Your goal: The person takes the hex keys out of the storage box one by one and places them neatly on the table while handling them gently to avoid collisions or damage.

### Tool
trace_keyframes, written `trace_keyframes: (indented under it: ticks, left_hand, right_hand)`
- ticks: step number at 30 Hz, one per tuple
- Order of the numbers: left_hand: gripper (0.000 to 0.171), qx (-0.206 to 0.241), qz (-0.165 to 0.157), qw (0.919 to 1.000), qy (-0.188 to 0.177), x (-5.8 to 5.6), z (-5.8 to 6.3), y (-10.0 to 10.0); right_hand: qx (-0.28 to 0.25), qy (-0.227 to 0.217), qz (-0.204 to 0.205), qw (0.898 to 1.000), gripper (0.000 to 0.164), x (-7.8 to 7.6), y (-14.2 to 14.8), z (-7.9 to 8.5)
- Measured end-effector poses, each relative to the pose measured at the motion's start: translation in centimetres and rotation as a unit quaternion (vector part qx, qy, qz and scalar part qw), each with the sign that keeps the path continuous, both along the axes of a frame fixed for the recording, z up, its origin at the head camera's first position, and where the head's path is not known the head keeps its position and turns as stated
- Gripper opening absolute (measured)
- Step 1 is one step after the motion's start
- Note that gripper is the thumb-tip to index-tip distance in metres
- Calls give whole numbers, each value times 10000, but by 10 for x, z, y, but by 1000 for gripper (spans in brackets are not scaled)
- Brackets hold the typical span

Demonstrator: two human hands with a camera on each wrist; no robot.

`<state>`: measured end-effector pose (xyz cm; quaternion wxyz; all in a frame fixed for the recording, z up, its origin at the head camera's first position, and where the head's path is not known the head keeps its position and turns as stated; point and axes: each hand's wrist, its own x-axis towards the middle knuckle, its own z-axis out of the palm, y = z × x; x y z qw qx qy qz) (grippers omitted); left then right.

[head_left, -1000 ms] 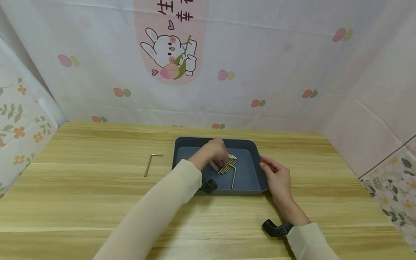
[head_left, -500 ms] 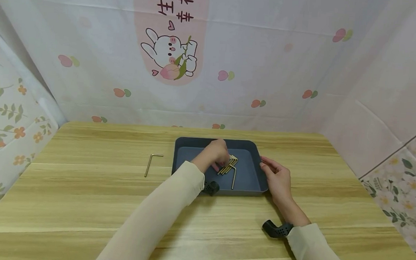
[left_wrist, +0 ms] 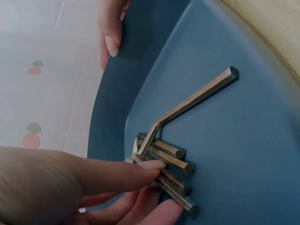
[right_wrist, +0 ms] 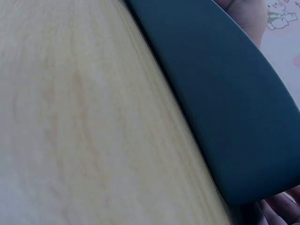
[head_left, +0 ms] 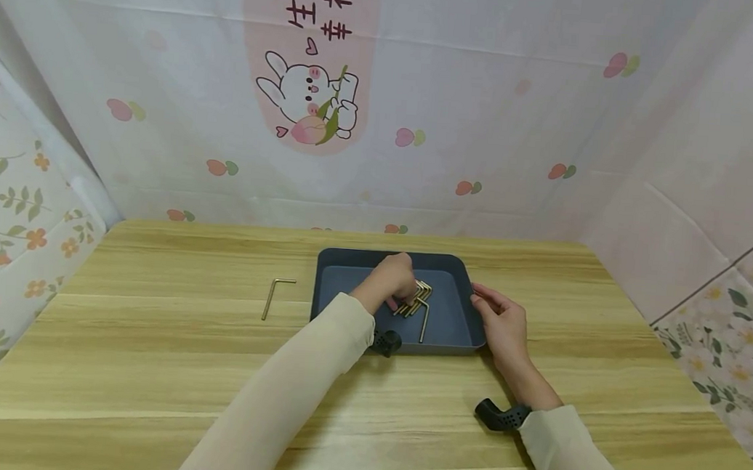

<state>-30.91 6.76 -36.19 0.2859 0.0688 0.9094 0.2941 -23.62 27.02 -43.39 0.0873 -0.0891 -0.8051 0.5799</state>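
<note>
A dark blue tray [head_left: 451,331] holds several brass-coloured hex keys [head_left: 422,298], most lying side by side in a slanted row. My left hand [head_left: 395,276] reaches into the tray and pinches at this row. In the left wrist view, the thumb [left_wrist: 150,165] lies across the keys, with curled fingers [left_wrist: 166,213] below. One hex key [left_wrist: 197,98] lies at a different angle, its short arm overlapping the row. My right hand [head_left: 504,328] grips the tray's right wall, thumb at the rim. Another hex key [head_left: 269,300] rests on the table, left of the tray.
The wooden table [head_left: 144,364] runs beneath everything, backed by a printed cloth [head_left: 489,126]. A black wrist mount [head_left: 501,415] sits on the right wrist, and another black mount [head_left: 386,343] on the left wrist overlaps the tray's front edge.
My left hand and forearm have shifted slightly to the right over the row of hex keys, which has moved only a little. The right hand and tray have stayed put.
</note>
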Motion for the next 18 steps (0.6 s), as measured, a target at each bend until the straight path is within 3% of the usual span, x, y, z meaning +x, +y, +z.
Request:
trace_keyframes:
  ticks: [7,11,14,15,18]
  left_hand:
    - [33,-127,-34,9999,-76,2,5,1]
    - [23,-122,-37,9999,-46,3,5,1]
    - [6,-170,-160,9996,155,4,3,1]
    - [7,-193,-192,9994,219,4,3,1]
    - [32,-247,-287,9986,374,5,1,1]
  right_hand:
    - [-8,32,7,10000,36,0,0,0]
    - [-41,61,0,10000,36,-1,0,-1]
    - [-26,74,-21,10000,36,-1,0,-1]
    - [-20,74,-31,10000,36,-1,0,-1]
    - [-14,66,-42,10000,36,-1,0,-1]
